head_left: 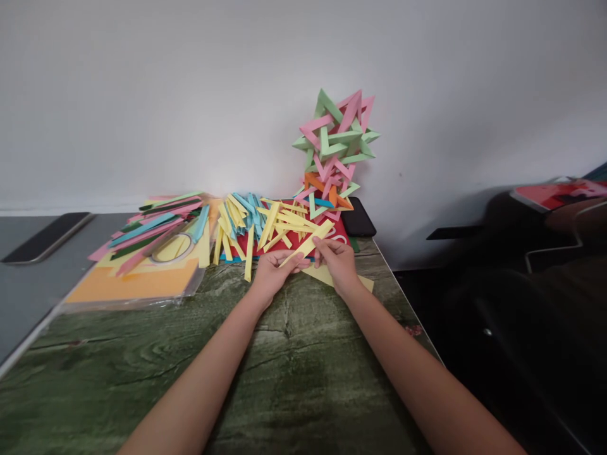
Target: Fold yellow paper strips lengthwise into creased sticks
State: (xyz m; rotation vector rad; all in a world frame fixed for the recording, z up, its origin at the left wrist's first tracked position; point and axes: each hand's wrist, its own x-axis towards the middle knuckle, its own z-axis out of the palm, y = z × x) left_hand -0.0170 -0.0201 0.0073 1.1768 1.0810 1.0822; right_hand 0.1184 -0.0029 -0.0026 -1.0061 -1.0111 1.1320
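A folded yellow paper strip (310, 242) slants between my two hands, above the green wood-patterned table. My left hand (275, 270) pinches its lower end, thumb on top. Farther up the strip, the fingers of my right hand (336, 258) close on its edge. Beneath my right wrist lies a flat pale yellow paper piece (364, 282). Just beyond my hands are loose folded yellow strips (296, 221) on a red sheet (303, 243), partly covered. Folded blue strips (251, 212) lie among more yellow ones to the left.
Behind stands a pink and green folded-paper star model (339, 133) near the wall. A black phone (359, 218) lies beside it. At left, coloured strips and a tape roll (171, 248) rest on an orange paper pack (137, 284). Another phone (47, 237) is on the grey surface.
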